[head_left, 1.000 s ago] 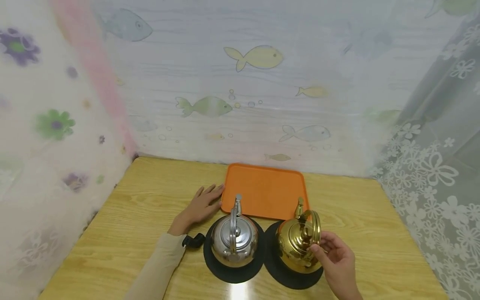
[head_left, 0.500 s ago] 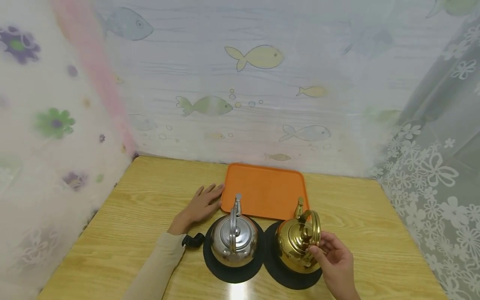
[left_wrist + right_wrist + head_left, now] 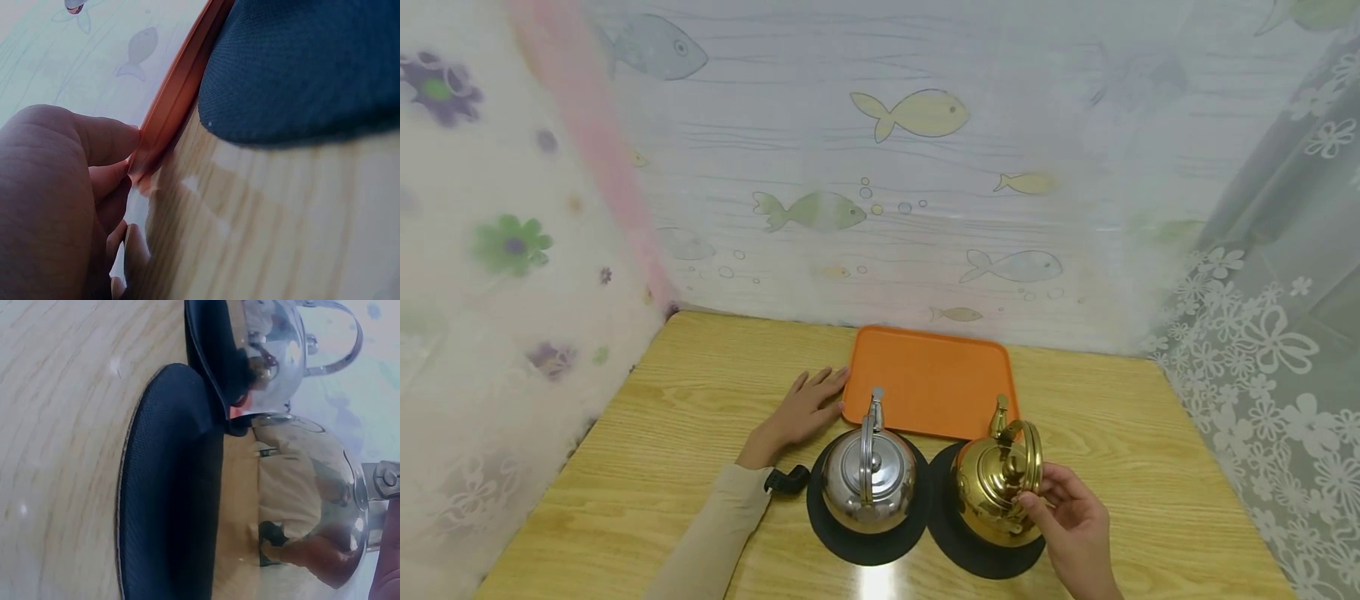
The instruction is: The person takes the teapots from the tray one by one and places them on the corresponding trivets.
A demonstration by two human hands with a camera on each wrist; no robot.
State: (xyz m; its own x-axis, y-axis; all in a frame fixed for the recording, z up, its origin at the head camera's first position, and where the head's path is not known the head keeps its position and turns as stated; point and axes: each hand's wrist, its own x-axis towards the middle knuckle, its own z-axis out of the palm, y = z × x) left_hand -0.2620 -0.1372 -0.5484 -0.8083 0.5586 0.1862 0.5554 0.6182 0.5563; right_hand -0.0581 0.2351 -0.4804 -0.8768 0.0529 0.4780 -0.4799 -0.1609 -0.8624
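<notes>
A golden kettle (image 3: 988, 487) stands on a round black mat (image 3: 958, 542) at the right. My right hand (image 3: 1075, 521) has thumb and fingers at its raised handle, pinching the lower near part. Left of it, a silver kettle (image 3: 868, 487) sits upright on another black mat (image 3: 850, 546), untouched. Both spouts point away from me. Behind them lies an orange tray (image 3: 928, 379). My left hand (image 3: 801, 417) lies with fairly straight fingers against the tray's left edge; in the left wrist view its thumb and fingers touch the tray rim (image 3: 169, 106). Only a finger of the right hand shows in the right wrist view.
The wooden table (image 3: 700, 367) ends at a fish-printed curtain (image 3: 910, 192) behind the tray. A flowered curtain (image 3: 520, 192) hangs at the left and a lacy one (image 3: 1262, 333) at the right. The two mats touch or nearly touch.
</notes>
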